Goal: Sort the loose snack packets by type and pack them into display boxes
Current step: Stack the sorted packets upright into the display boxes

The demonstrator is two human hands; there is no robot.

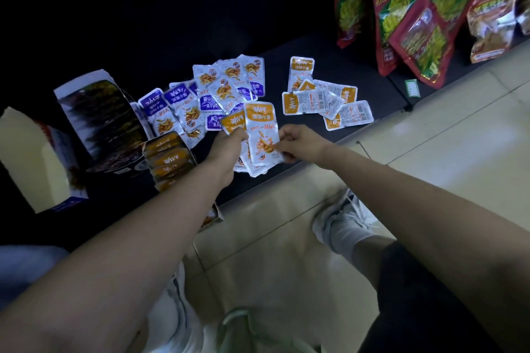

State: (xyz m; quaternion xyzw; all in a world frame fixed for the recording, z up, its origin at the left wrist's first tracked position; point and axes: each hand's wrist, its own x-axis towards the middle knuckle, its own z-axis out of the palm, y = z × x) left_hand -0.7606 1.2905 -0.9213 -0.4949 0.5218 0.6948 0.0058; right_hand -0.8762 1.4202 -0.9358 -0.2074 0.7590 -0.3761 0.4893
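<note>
Well, both hands meet over the front edge of a dark shelf [329,66]. The left hand [228,150] has its fingers curled round a fanned stack of orange packets [262,135]. The right hand [299,145] pinches the lower right edge of the stack's top packet between thumb and fingertips.

Seen from the hands, a heap of purple packets [200,94] lies on the shelf at eleven o'clock, the packets overlapping one another. A smaller scatter of loose orange packets [324,99] lies at one o'clock (several are turned back-side up, showing barcodes). The two heaps are apart, with bare shelf between them.

At nine o'clock, just beside the left wrist, an open display box [147,145] holds orange packets packed on edge in a row. Beyond it at ten o'clock a second display box [86,82] stands filled with dark packets. A white carton flap [31,157] shows at the far left.

Large red snack bags [401,23] lean together at two o'clock, with a green tag [412,88] on the shelf edge below them. A white shoe [344,221] rests on the tiled floor [444,152] at five o'clock.
</note>
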